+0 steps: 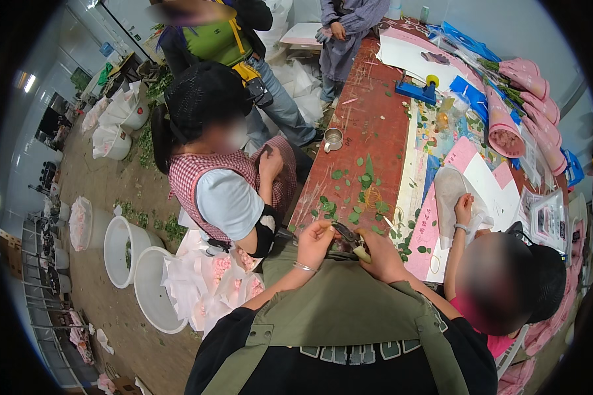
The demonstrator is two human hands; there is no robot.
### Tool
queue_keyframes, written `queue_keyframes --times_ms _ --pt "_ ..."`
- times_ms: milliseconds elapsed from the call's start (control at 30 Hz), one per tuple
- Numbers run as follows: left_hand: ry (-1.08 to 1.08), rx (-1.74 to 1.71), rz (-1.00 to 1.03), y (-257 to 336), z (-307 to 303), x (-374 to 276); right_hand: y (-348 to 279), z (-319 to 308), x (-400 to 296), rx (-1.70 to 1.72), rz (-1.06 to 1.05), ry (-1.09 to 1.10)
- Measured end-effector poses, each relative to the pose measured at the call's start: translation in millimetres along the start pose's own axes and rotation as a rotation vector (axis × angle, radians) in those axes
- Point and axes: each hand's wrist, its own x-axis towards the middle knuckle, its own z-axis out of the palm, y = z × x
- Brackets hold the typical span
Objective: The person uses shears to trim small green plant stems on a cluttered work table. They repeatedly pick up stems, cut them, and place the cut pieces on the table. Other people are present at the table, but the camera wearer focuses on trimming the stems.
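Just above my apron, both hands meet at a pair of pruning shears (346,233) with dark metal and a pale handle. The handle sits in the curled fingers of my right hand (383,256). My left hand (314,244), a bracelet at its wrist, pinches the far end of the shears. Part of the tool is hidden by my fingers. Beyond my hands is the edge of a red worn table (321,197), strewn with loose green leaves (328,205). Rubber bands (373,198) lie among the leaves.
A metal mug (333,139) and a blue tape dispenser (417,91) stand farther up the table. Pink-wrapped bouquets (506,138) lie at right. White tubs (120,252) and wrapped pink flowers (222,271) are at left. People sit close on both sides; others stand beyond.
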Motion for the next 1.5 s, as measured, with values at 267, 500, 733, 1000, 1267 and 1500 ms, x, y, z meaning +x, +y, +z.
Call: queue_keyframes --times_ms 267,500,733,1000,1267,1500 --pt "-0.006 0.019 -0.031 -1.9 -0.3 1.7 1.7 -3.1 1.0 0.057 0.010 -0.041" --pt "-0.006 -0.007 -0.013 -2.6 -0.6 2.2 6.2 3.6 -2.4 0.065 0.027 0.018" --pt "-0.003 0.019 0.005 -2.4 -1.8 2.3 -1.3 -2.8 0.1 0.048 -0.023 0.024" --pt "0.012 0.060 0.002 -0.1 -1.0 1.4 1.8 -2.7 -1.0 0.010 -0.038 0.016" --pt "0.023 0.047 0.021 -2.2 -1.9 1.3 3.4 -1.4 -2.8 -0.006 -0.051 0.040" --pt "0.009 0.050 0.004 -1.3 -1.8 0.9 4.4 -0.9 -3.7 -0.070 -0.063 0.056"
